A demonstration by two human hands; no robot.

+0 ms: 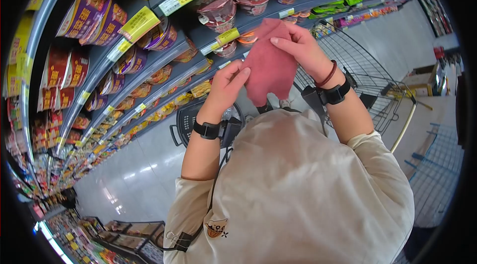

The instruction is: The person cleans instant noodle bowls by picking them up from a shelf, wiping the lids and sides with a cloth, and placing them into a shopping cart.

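Observation:
A dusty-red cloth (271, 68) hangs spread between my two hands, in front of the shelves. My left hand (228, 82) pinches its left edge between thumb and fingers. Higher up, my right hand (300, 48) grips the upper right part, with the thumb lying on the front of the cloth. The lower edge of the cloth is uneven and hangs free. Black straps with small devices sit on both wrists, and a dark red band is on the right one.
Shelves (198, 58) of cup and bowl noodles run along the left and top. A black basket (186, 120) is on the floor below my left hand. A wire shopping cart (370, 68) stands to the right, and blue wire racks (437, 164) are at the lower right.

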